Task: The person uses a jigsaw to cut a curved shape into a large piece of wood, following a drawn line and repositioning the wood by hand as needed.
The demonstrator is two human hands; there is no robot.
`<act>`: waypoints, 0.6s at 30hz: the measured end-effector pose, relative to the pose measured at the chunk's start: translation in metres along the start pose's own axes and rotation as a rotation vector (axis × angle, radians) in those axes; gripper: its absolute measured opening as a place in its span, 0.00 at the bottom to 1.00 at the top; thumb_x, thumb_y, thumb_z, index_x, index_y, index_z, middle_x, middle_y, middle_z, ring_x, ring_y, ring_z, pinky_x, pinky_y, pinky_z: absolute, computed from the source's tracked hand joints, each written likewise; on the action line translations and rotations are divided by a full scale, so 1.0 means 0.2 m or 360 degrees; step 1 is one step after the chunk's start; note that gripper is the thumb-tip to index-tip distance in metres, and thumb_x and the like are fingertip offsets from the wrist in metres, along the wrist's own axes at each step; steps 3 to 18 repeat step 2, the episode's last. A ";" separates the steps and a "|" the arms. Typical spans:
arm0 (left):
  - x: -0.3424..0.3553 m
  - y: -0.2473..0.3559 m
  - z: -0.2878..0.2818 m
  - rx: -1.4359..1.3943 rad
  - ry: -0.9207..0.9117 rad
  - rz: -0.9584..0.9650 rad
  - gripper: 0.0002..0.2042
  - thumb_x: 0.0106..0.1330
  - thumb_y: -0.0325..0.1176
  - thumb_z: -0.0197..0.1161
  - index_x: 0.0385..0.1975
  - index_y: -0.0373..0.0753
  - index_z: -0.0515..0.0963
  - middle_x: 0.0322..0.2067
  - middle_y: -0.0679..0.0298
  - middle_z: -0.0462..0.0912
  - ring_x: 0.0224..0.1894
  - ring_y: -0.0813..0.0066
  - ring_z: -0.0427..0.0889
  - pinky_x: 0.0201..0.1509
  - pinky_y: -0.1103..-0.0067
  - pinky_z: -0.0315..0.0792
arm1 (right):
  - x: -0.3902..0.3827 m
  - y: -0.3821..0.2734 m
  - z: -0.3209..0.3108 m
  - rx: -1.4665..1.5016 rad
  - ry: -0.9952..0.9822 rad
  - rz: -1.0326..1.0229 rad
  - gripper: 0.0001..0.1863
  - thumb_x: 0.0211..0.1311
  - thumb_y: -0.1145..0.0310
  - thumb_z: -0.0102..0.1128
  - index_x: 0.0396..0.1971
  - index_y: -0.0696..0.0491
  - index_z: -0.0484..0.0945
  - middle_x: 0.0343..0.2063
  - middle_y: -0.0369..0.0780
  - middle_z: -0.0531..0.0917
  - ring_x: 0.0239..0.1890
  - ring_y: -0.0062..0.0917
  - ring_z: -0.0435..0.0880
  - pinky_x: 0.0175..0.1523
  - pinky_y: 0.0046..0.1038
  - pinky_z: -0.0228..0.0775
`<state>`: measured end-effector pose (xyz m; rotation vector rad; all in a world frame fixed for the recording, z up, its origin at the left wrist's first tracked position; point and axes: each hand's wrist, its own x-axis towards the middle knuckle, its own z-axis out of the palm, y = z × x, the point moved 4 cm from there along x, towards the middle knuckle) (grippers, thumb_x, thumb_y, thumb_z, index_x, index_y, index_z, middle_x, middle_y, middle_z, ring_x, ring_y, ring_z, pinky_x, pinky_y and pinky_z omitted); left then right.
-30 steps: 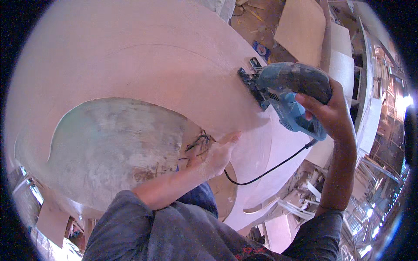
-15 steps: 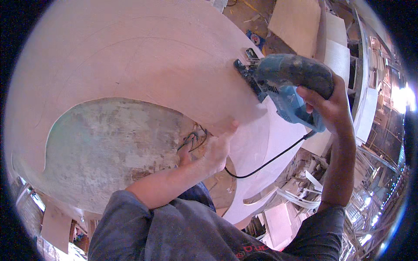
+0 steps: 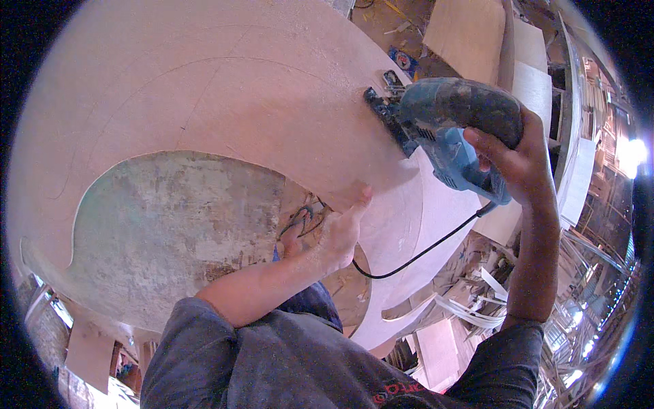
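My right hand point(image 3: 514, 160) is wrapped round the handle of a blue and black jigsaw point(image 3: 453, 133). The jigsaw's base rests on a large pale plywood sheet point(image 3: 272, 116), close to its right edge. Behind the tool, a cut edge separates a curved strip of the sheet. My left hand point(image 3: 340, 235) grips the sheet at the rim of a large curved cutout, its thumb lying on top. The other fingers are hidden under the sheet. From the back of the jigsaw, a black cord point(image 3: 426, 252) runs down and left beneath my left hand. The blade is out of sight.
Inside the cutout shows a stained greyish board point(image 3: 177, 218). Curved pencil lines mark the sheet's far part. Other flat panels point(image 3: 466, 37) lie beyond its right edge. Thin offcuts point(image 3: 470, 313) and wood scraps litter the floor at lower right.
The jigsaw has shifted very slightly toward the far side of the sheet, with my right hand still round it. My left hand stays at the cutout rim.
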<state>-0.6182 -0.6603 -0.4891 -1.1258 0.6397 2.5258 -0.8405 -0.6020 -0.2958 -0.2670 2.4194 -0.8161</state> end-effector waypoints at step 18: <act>0.01 0.00 -0.01 0.0005 -0.0017 -0.0010 0.35 0.66 0.51 0.64 0.65 0.32 0.64 0.63 0.63 0.68 0.64 0.73 0.63 0.70 0.74 0.53 | 0.00 0.01 0.00 0.0006 -0.0001 -0.0049 0.26 0.55 0.66 0.73 0.50 0.61 0.74 0.28 0.37 0.82 0.21 0.16 0.76 0.24 0.20 0.69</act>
